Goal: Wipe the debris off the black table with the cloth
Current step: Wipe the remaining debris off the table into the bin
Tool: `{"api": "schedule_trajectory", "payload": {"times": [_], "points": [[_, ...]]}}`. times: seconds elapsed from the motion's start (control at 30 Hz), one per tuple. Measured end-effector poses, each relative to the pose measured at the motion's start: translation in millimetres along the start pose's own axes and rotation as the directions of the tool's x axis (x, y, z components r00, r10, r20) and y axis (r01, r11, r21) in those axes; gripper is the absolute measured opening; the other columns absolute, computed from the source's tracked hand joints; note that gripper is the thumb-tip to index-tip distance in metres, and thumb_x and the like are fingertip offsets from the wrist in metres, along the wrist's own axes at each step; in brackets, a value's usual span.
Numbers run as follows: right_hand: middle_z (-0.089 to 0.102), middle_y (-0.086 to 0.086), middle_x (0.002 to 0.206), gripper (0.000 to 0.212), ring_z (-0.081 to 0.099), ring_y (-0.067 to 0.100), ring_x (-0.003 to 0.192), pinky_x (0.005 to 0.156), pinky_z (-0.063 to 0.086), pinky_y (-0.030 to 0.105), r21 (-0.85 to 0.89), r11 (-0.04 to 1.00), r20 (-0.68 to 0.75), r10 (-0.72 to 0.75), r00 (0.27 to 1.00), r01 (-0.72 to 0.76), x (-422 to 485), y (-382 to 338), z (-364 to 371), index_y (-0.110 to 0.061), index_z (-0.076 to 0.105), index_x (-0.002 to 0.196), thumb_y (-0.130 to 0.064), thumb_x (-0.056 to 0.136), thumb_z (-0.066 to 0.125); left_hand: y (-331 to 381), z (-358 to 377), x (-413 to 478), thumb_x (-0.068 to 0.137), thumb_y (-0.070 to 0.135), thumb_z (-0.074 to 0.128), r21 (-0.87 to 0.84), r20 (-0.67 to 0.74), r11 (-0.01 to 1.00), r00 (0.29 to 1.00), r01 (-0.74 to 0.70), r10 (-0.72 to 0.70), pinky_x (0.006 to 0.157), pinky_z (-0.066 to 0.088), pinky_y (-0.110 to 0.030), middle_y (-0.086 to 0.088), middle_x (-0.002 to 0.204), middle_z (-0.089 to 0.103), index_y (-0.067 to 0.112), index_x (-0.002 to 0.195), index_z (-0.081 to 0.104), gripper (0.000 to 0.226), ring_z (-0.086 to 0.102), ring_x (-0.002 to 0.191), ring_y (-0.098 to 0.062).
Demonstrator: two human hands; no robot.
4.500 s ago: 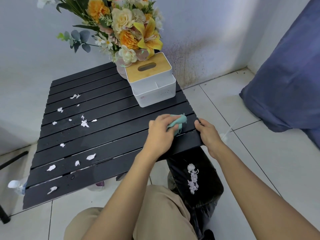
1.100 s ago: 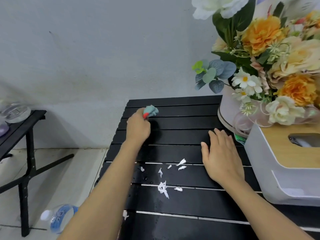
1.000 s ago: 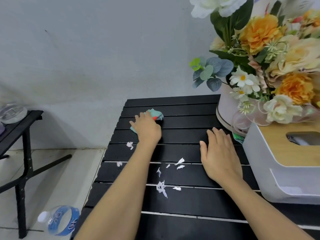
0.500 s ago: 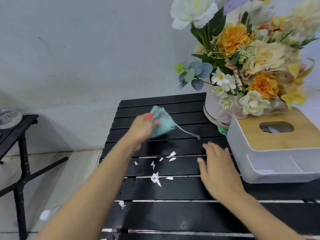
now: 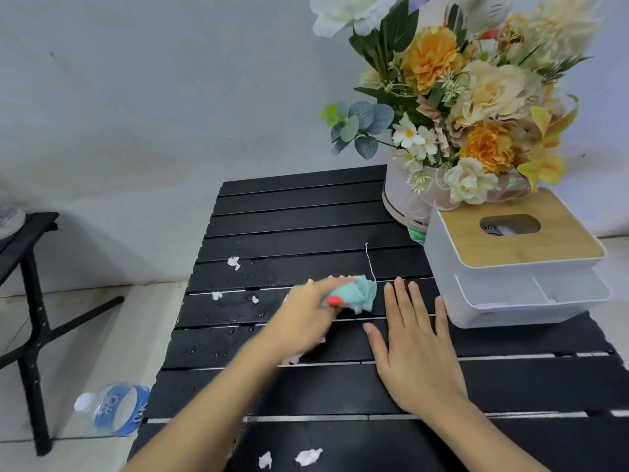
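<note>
Nearest to us, two white scraps [image 5: 308, 456] lie on the front slat of the black slatted bench [image 5: 510, 386]. To the left, down on the tiled floor, a clear plastic water bottle [image 5: 112, 408] lies on its side. Further in, the right grip [image 5: 413, 352] lies flat on the slats, released, its fingers straight and spread. Just to its left the left grip [image 5: 306, 318], blurred, is clenched round a bunched teal cloth [image 5: 360, 294]. The cloth sits on the bench just beyond the right fingertips, and a small red patch shows at its near edge. We see a white bit [image 5: 291, 360] peeking out beside the left wrist. A thin white thread [image 5: 370, 260] rises from the cloth. Left of the cloth there are water droplets [image 5: 235, 332] and three more small scraps [image 5: 233, 263] scattered towards the bench's left edge. On the right, a white tissue box [image 5: 510, 287] with a wooden lid stands just beside the right fingertips. Behind it, at the far right corner, a round white flower box [image 5: 394, 195] holds a bouquet [image 5: 469, 114] of orange, cream and yellow blooms. At far left, part of a second black stand [image 5: 30, 301] is set against the pale wall.
</note>
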State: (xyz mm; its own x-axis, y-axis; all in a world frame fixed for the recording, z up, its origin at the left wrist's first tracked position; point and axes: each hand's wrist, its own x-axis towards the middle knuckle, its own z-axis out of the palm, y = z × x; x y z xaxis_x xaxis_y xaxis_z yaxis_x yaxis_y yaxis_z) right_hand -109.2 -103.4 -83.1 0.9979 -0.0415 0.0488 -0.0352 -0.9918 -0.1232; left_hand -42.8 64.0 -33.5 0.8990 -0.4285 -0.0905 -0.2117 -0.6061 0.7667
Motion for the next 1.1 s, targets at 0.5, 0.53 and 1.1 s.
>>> {"api": "schedule_trajectory", "payload": {"times": [0.5,0.53,1.1], "points": [[0.034,0.002,0.155,0.067,0.021,0.022,0.147,0.121,0.006,0.049,0.180,0.983,-0.022,-0.028,0.999,0.031,0.3,1.2,-7.2,-0.015,0.040,0.145,-0.051,0.094,0.018,6.5,32.9,-69.6,0.092,-0.004,0.046,0.117,-0.170,0.993,0.985,0.020,0.000,0.119,0.003,-0.025,0.013,0.144,0.043,0.029,0.134,0.051,0.053,0.029,0.140,-0.005],[0.037,0.001,0.153,0.060,0.023,0.021,0.146,0.121,0.006,0.048,0.220,0.975,-0.035,-0.029,0.999,0.036,0.4,2.4,-8.1,-0.015,0.044,0.142,-0.048,0.096,0.024,12.6,24.9,-76.8,0.093,0.000,0.048,0.009,-0.106,0.999,0.994,0.034,-0.033,0.118,0.013,-0.025,0.021,0.132,0.054,0.032,0.130,0.054,0.049,0.041,0.130,0.003],[0.040,-0.001,0.152,0.058,0.028,0.018,0.144,0.120,0.012,0.043,0.210,0.974,-0.018,-0.083,0.996,0.085,-86.5,51.6,-21.0,-0.019,0.046,0.142,-0.044,0.097,0.020,44.6,79.9,-91.2,0.088,-0.006,0.043,0.162,-0.247,0.973,0.962,0.162,-0.119,0.112,0.024,-0.026,0.000,0.139,0.051,0.020,0.134,0.049,0.053,0.041,0.132,-0.022]]}}
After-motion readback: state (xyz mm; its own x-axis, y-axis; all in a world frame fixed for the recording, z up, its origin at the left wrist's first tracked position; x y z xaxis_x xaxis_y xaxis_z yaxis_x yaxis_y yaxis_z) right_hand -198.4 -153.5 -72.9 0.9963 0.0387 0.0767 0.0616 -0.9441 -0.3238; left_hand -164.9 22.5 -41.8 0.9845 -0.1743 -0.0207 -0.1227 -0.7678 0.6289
